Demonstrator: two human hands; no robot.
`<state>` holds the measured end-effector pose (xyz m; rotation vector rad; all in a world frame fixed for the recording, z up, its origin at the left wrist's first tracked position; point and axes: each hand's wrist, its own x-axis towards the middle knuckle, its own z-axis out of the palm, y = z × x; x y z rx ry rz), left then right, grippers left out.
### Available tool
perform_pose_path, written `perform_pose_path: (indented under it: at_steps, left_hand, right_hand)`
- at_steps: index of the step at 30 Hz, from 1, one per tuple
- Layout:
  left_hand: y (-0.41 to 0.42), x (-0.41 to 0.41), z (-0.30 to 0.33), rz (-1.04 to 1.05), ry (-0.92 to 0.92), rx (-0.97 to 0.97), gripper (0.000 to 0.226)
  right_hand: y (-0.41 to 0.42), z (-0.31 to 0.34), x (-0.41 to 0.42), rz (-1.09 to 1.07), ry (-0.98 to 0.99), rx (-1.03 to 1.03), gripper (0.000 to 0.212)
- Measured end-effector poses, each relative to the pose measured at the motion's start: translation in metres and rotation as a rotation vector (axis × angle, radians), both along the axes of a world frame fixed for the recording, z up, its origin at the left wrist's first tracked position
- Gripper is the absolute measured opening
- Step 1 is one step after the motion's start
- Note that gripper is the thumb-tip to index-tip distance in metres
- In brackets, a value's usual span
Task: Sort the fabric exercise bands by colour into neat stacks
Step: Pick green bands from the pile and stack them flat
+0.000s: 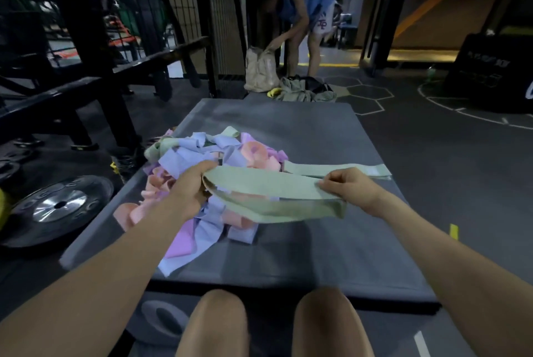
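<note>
Left hand grips one end of a pale green band, fingers curled over the fabric at the band's left fold. Right hand pinches the same band near its other end, thumb and fingers closed on the upper layer. The band is held stretched between the two hands, raised above the mat, its loop hanging open with the lower layer sagging toward the right. Just behind the right hand a second green band lies flat on the mat, apart from the heap. The heap of unsorted bands sits on the left half of the mat, directly under and behind the left hand; it mixes lilac-blue, pink-purple, peach and green pieces, tangled and overlapping. The near edge of the heap reaches toward the front of the mat. The person's knees show at the bottom of the view, close to the mat's front edge. To the left of the mat a weight plate lies flat on the floor beside a dark rack. Beyond the far end of the mat a second person bends over a beige bag, with grey clothing bundled on the floor next to it.
</note>
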<state>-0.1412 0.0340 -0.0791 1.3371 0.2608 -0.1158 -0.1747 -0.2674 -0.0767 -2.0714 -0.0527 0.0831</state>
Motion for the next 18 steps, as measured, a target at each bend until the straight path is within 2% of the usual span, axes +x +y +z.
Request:
perform_pose_path:
  at_steps: [2,6,9,14,18]
  left_hand:
    - [-0.012,-0.003,-0.003,-0.064,0.003,0.087,0.025]
    - [-0.035,-0.008,-0.011,-0.203,-0.009,0.320,0.025]
    - [-0.053,-0.012,-0.017,-0.291,-0.012,0.404,0.020]
    - [-0.070,-0.013,-0.027,-0.277,-0.059,0.537,0.024]
    - [-0.082,-0.016,-0.025,-0.231,-0.064,0.435,0.018]
  right_hand:
    - [-0.016,-0.007,-0.004,-0.042,-0.028,-0.123,0.035]
    - [-0.051,-0.024,-0.012,-0.113,0.004,-0.374,0.026]
    - [-0.068,-0.032,-0.021,-0.150,0.031,-0.511,0.023]
    - [-0.071,-0.045,-0.037,-0.130,0.060,-0.557,0.026]
    - [-0.059,-0.045,-0.036,-0.122,-0.065,-0.533,0.028]
